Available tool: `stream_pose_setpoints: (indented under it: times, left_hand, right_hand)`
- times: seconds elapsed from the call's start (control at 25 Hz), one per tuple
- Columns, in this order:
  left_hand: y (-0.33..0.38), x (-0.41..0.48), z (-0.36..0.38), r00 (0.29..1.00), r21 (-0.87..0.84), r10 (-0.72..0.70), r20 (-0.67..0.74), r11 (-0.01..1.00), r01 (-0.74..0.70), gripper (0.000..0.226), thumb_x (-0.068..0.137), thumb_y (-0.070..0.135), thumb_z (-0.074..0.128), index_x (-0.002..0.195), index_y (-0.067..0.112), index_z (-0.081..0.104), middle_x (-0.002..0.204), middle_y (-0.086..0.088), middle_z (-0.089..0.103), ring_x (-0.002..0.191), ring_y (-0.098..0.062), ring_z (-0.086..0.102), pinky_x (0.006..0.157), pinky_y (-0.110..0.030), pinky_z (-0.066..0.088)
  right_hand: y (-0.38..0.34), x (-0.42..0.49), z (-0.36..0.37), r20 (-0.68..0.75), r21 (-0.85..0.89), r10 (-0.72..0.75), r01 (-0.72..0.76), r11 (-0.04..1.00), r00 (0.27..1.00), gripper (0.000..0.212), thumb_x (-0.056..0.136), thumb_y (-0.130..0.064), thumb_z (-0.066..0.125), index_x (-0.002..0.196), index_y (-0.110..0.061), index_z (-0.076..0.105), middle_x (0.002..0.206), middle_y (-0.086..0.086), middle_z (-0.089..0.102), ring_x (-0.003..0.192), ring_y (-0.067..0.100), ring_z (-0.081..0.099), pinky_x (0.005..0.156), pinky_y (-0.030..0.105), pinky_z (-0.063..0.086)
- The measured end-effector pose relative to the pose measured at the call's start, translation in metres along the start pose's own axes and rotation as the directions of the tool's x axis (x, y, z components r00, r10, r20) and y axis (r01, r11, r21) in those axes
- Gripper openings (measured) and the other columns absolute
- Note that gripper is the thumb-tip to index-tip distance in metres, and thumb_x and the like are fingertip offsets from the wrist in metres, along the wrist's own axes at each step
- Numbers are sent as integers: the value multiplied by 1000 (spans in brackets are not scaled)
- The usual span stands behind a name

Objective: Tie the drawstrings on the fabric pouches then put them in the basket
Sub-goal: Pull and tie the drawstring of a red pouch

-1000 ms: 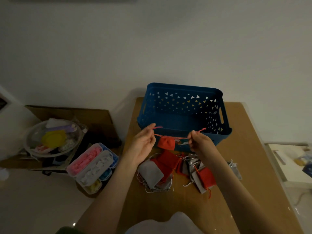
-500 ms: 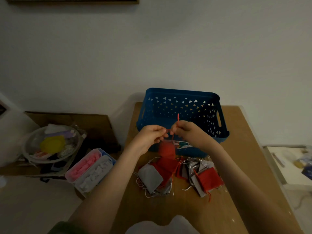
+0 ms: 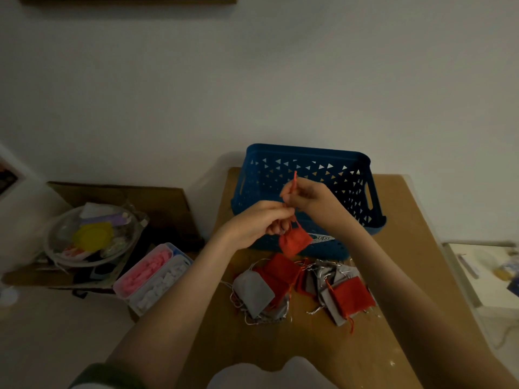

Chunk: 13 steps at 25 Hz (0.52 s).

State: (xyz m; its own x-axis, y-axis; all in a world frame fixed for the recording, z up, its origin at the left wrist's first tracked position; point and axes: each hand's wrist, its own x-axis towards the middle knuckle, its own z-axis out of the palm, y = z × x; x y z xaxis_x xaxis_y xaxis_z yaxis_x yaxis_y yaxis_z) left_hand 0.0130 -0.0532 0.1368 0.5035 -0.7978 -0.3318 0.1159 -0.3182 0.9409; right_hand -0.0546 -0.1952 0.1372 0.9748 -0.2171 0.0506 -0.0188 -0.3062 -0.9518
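The table bears the basket, no pouch showing inside; the pile just before it looks untied; left hand and right hand pinch the string of one red pouch hanging before the basket; knot unfinished, most work left.

Left hand and right hand close together — fingers pinched.

Clear bowl of oddments on cardboard, divided box of pink and white pieces, perhaps clips
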Motion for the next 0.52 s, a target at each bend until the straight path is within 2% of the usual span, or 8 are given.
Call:
stream_pose_setpoints:
  times: [0.04, 0.16, 0.24, 0.28, 0.4, 0.52]
  left_hand:
    - [-1, 0, 0, 999, -26, 0, -42, 1000, -1, 25, 99, 21, 48, 79, 11, 60, 61, 3, 53, 53, -5, 44, 50, -16, 34]
    - [-8, 5, -1, 980, -85, 7, -199, 996, -24, 28, 100, 26, 46, 80, 11, 61, 59, 4, 49, 51, -6, 41, 48, -17, 33]
    - [-11, 8, -2, 972, -107, 14, -235, 993, -40, 29, 100, 23, 46, 80, 11, 63, 57, 5, 48, 51, -5, 42, 49, -17, 34]
    - [-11, 8, -2, 974, -110, 20, -225, 993, -46, 29, 100, 22, 45, 81, 10, 63, 57, 5, 48, 50, -5, 43, 50, -17, 36]
    - [-12, 6, 0, 986, -104, 22, -163, 994, -40, 25, 101, 16, 43, 86, 8, 61, 62, 3, 54, 53, -4, 47, 52, -16, 39]
    - [-16, 5, -3, 993, -146, -10, -119, 989, -8, 23, 100, 15, 45, 87, 7, 62, 66, 1, 59, 48, -4, 42, 43, -14, 32]
  right_hand:
    - [1, -2, 2, -4, 63, 15, -15, 998, 1000, 5, 93, -11, 57, 96, -8, 59, 83, 4, 61, 78, 10, 60, 76, 27, 49]
    - [11, -9, 7, 111, 177, 108, -127, 976, 988, 37, 86, -29, 63, 116, -10, 52, 97, 12, 65, 91, 22, 64, 88, 39, 51]
    - [22, -14, 13, 185, 185, 168, -202, 962, 968, 49, 82, -24, 69, 125, -16, 47, 105, 18, 66, 100, 31, 64, 97, 47, 49]
    - [27, -16, 15, 192, 199, 185, -223, 954, 964, 53, 82, -17, 71, 129, -18, 45, 102, 17, 67, 100, 32, 64, 100, 50, 46]
    - [36, -21, 20, 181, 306, 184, -234, 923, 966, 59, 84, 1, 66, 134, -15, 41, 91, 11, 66, 91, 24, 63, 94, 43, 48]
    - [45, -28, 18, 148, 433, 219, -262, 863, 965, 50, 86, 8, 59, 131, -10, 44, 81, 7, 63, 82, 21, 63, 76, 30, 51]
